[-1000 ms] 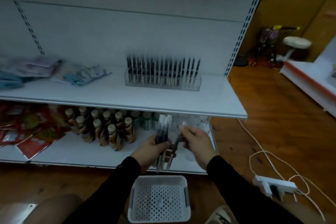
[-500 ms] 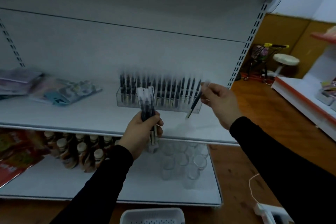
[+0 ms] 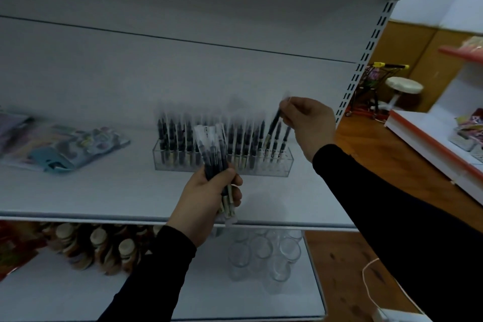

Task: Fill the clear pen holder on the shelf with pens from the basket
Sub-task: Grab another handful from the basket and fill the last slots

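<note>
The right hand (image 3: 308, 123) pinches one pen (image 3: 273, 125) near its top end, and the pen hangs tilted, with its lower tip over the right part of the holder (image 3: 222, 162). To do this step well, I think the person should first turn the pen upright, then find a free slot and lower it straight down. The holder is already almost full, and the picture is too blurred to show which slot is free, so the tip must be guided slowly. A crooked push could knock the neighbouring pens.

The left hand (image 3: 209, 193) grips a bundle (image 3: 213, 154) of more pens, fingers curled around the lower half. It stands in front of the holder's middle and hides some slots there. Holding the bundle a little lower would give a better view.

The holder stands on the shelf (image 3: 104, 191), toward the back wall. The right hand is above its right end, not touching it. The left hand is in front of it, near the shelf's front edge. The basket is not in view.
</note>
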The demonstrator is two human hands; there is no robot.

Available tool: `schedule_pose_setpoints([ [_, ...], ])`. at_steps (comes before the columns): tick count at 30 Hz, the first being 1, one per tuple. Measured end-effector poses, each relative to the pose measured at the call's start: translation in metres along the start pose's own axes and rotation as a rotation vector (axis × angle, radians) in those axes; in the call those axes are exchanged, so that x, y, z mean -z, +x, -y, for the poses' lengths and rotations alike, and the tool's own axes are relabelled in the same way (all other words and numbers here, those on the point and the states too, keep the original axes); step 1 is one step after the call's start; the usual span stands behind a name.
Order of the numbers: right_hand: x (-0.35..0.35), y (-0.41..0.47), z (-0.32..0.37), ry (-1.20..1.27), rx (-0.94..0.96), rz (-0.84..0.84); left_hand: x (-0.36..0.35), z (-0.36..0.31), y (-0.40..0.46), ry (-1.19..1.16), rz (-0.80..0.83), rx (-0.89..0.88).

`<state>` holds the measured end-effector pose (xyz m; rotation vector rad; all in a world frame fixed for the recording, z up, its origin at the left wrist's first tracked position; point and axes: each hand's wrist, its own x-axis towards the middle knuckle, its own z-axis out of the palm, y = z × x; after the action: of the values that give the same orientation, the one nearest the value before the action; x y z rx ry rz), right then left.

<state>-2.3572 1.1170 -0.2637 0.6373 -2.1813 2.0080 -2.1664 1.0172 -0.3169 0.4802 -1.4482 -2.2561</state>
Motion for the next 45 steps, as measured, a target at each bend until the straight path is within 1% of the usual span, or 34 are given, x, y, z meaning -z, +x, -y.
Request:
schedule_pose_setpoints([
  [5, -0.007, -0.001, -0.002, -0.066, 0.02, -0.009, -0.003, -0.003, 0.003, -0.058, -0.004, 0.017],
  [10, -0.009, -0.002, -0.011, -0.148, 0.008, 0.021, -0.006, -0.005, 0.002, -0.077, 0.002, 0.022],
  [22, -0.015, -0.015, -0.031, -0.268, -0.034, 0.069, -0.005, -0.004, 0.002, -0.026, 0.018, 0.031],
  [26, -0.014, -0.016, -0.03, -0.262, -0.055, 0.071, -0.005, -0.001, 0.002, 0.009, 0.045, 0.075],
  [31, -0.005, -0.029, -0.026, -0.281, -0.051, 0.051, -0.01, 0.002, -0.002, -0.002, 0.099, 0.135],
  [33, 0.0, -0.038, -0.024, -0.294, -0.065, 0.068, -0.014, 0.004, -0.004, -0.001, 0.123, 0.154],
  [35, 0.004, -0.049, -0.023, -0.257, -0.107, 0.121, -0.017, 0.006, -0.005, 0.011, 0.131, 0.166],
  [38, 0.007, -0.066, -0.017, -0.042, -0.26, 0.22, -0.024, 0.01, -0.007, 0.036, 0.13, 0.177],
  [39, 0.008, -0.072, -0.015, -0.004, -0.299, 0.253, -0.025, 0.012, -0.008, 0.05, 0.134, 0.178],
  [45, 0.02, -0.086, -0.014, 0.056, -0.394, 0.365, -0.035, 0.019, -0.014, 0.144, 0.176, 0.186],
])
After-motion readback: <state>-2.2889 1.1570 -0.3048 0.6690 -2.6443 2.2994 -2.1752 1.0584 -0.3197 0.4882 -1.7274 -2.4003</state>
